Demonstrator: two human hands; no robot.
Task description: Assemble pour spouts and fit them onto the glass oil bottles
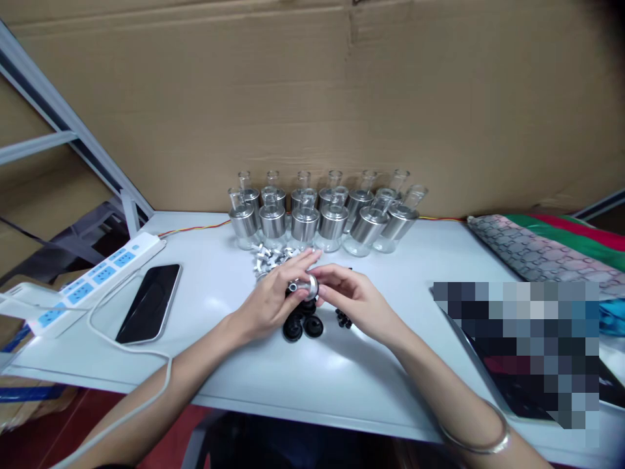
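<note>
Between my fingertips sits a small silver metal cap with a short tube (310,286), tilted so the tube points left. My left hand (273,293) is closed on its tube side, thumb below and fingers above. From the right, the fingers of my right hand (359,299) pinch the cap's wider, dark-edged end. Below lie several round black caps (313,326), partly covered by my left hand. Small black parts (344,318) rest beneath my right hand. Beyond my left hand is a pile of small white and silver pieces (266,258).
Glass bottles with steel sleeves (304,225) stand in two rows along the cardboard wall (312,98). A phone (150,303) and a power strip (102,277) with a white cable lie left. A dark flat device (488,365), partly blurred out, and folded fabric (527,244) are right.
</note>
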